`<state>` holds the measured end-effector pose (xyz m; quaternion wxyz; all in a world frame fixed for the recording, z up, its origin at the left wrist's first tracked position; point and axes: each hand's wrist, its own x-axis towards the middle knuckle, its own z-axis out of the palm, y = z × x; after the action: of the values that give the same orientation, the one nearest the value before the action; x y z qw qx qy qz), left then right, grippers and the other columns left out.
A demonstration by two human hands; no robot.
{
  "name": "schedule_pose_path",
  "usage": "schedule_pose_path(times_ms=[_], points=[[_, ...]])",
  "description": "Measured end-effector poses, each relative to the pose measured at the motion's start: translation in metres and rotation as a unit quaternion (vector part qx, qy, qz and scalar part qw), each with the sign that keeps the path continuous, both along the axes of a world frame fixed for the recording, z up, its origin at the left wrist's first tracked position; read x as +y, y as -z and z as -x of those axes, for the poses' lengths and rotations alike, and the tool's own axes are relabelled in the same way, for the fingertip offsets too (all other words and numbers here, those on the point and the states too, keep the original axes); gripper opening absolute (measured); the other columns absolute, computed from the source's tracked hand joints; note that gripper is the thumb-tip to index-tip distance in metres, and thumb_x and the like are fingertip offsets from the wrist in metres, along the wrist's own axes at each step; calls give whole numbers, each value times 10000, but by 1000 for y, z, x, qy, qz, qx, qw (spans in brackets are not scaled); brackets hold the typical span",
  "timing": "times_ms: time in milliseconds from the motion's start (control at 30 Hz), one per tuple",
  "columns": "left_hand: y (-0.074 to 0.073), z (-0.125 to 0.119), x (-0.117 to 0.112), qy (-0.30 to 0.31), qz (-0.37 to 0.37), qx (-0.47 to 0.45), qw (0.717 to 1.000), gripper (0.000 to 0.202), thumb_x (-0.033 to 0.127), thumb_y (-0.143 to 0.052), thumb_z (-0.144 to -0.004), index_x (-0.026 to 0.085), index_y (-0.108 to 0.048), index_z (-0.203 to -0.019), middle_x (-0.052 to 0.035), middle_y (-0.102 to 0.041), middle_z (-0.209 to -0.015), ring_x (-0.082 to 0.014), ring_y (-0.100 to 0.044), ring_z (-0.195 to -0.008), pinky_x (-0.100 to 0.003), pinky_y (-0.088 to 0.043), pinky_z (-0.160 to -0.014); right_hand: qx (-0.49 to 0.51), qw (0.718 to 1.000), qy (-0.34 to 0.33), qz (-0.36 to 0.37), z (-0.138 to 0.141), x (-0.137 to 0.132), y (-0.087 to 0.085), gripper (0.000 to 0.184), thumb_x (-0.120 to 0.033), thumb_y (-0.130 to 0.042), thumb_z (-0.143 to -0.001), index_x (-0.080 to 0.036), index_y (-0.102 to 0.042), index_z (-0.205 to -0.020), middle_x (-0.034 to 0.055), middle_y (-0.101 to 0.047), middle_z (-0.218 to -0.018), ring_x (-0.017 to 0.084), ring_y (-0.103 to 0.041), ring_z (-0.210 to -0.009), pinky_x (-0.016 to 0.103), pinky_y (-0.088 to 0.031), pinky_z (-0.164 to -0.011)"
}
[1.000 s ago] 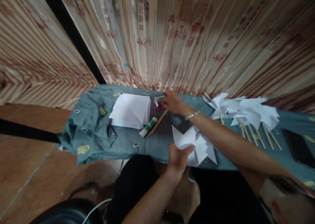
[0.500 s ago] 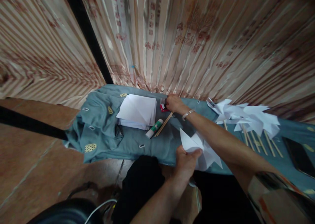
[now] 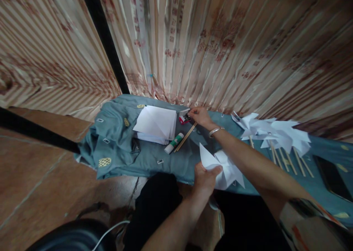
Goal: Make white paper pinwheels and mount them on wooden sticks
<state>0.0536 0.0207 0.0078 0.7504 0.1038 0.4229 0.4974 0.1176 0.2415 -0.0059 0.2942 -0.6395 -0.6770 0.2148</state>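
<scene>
My left hand (image 3: 203,178) is closed on the edge of a white folded paper pinwheel (image 3: 223,166), held just above the near edge of the teal cloth (image 3: 154,159). My right hand (image 3: 200,116) reaches across to the far side of the cloth, fingers pinched at a small red and white box (image 3: 184,117); what the fingertips hold is too small to make out. Just beside that hand lie a wooden stick (image 3: 186,137) and a green and white glue stick (image 3: 173,143).
A stack of white paper squares (image 3: 156,124) lies left of the box. Several finished paper pinwheels on sticks (image 3: 273,134) lie at the right, with a dark phone (image 3: 332,177) beyond them. A striped curtain (image 3: 220,45) hangs right behind the cloth.
The view has shifted a little to the left. My right hand stays at the small box and has drawn back slightly. My left hand keeps hold of the pinwheel.
</scene>
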Motion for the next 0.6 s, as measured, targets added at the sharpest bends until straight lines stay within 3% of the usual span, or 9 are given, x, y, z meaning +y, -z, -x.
schedule_pose_path(times_ms=[100,233,400,500,600], points=[[5,4,0,2,-19,-14,1000,284,172,-772,-452,126,-744,-731,-48,-719,-673,-145,-613,-579,-246,-478,-600,99,995,33,12,-2,1,-2,171,-198,-648,-749,-163,-635,-582,-20,-613,-539,127,-562,-552,240,-444,-572],[10,10,3,6,-17,21,1000,351,186,-799,-466,118,-756,-807,-58,-729,-706,-175,-642,-622,-261,-486,-609,217,975,45,29,-14,-16,-22,190,-266,-655,-801,-165,-629,-642,-6,-657,-600,95,-583,-530,200,-465,-528],[10,15,5,-4,-29,31,999,346,201,-830,-441,110,-740,-763,-81,-748,-763,-192,-659,-659,-287,-504,-655,392,912,58,103,-43,-58,-46,138,-227,-703,-791,-159,-637,-691,20,-701,-669,61,-587,-502,146,-473,-479],[11,17,4,-9,-30,51,998,350,207,-836,-426,113,-736,-748,-77,-750,-760,-189,-657,-663,-291,-505,-668,397,909,70,109,-54,-72,-47,143,-197,-682,-800,-157,-631,-673,13,-683,-615,63,-574,-481,150,-474,-477],[11,20,3,-10,-29,79,996,356,212,-838,-409,107,-734,-734,-79,-746,-745,-187,-652,-654,-291,-500,-667,383,915,73,102,-52,-67,-41,183,-192,-695,-776,-162,-606,-619,-5,-653,-557,69,-556,-467,162,-465,-484]])
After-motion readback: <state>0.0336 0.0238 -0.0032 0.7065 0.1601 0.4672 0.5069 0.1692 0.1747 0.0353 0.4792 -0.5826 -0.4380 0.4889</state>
